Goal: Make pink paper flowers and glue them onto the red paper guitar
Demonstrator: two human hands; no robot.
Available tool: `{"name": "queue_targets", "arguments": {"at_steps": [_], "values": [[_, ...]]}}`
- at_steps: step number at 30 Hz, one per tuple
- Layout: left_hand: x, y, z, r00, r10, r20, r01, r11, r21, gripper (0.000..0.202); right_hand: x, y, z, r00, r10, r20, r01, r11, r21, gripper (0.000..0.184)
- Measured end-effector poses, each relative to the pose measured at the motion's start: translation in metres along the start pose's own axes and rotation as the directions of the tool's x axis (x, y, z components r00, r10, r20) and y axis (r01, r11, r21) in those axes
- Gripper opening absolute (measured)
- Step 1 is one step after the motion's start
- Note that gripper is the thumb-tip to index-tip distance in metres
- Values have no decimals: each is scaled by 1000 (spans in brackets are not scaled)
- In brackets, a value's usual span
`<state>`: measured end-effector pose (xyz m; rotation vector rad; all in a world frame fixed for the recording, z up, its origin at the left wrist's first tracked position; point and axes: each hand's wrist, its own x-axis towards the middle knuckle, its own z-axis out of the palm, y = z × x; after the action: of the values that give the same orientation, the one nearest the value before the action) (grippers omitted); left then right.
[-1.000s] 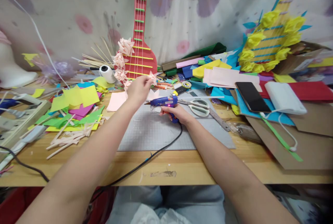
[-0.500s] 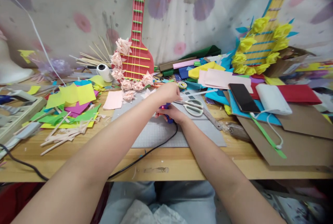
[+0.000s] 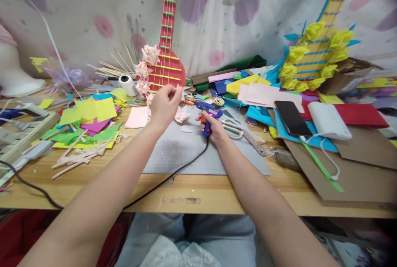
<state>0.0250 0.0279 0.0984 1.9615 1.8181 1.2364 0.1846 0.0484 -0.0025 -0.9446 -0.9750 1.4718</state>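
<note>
My right hand (image 3: 214, 128) is closed round the handle of a blue glue gun (image 3: 207, 110), whose nozzle points left over the grey cutting mat (image 3: 186, 151). My left hand (image 3: 164, 103) is raised above the mat's far edge with its fingers pinched together; what they pinch is too small to make out. A pink paper flower (image 3: 181, 114) lies on the mat just right of that hand. Behind stands a red cardboard guitar (image 3: 167, 52) with pink paper flowers (image 3: 144, 70) along its left side.
White-handled scissors (image 3: 232, 128) and a metal ruler (image 3: 252, 137) lie right of the glue gun. A black phone (image 3: 290, 118) and white power bank (image 3: 327, 120) sit at the right. Coloured paper scraps (image 3: 88, 124) cover the left. The gun's black cord (image 3: 173, 174) runs off the table edge.
My left hand went across to the right over the glue gun, then came back left and rose with its fingers pinched. The glue gun has moved slightly away from me and shows again.
</note>
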Motion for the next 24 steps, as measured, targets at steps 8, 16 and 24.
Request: {"name": "queue_targets", "arguments": {"at_steps": [8, 16, 24], "values": [[-50, -70, 51, 798, 381, 467, -485, 866, 121, 23, 2, 3, 3, 998, 30, -55, -23, 991, 130, 40], [-43, -63, 60, 760, 430, 486, -611, 728, 311, 20, 2, 4, 3, 998, 9, -57, -3, 994, 112, 35], [-46, -88, 41, 994, -71, 88, 74, 997, -36, 22, 0, 3, 4, 999, 22, -50, -18, 996, 84, 35]]}}
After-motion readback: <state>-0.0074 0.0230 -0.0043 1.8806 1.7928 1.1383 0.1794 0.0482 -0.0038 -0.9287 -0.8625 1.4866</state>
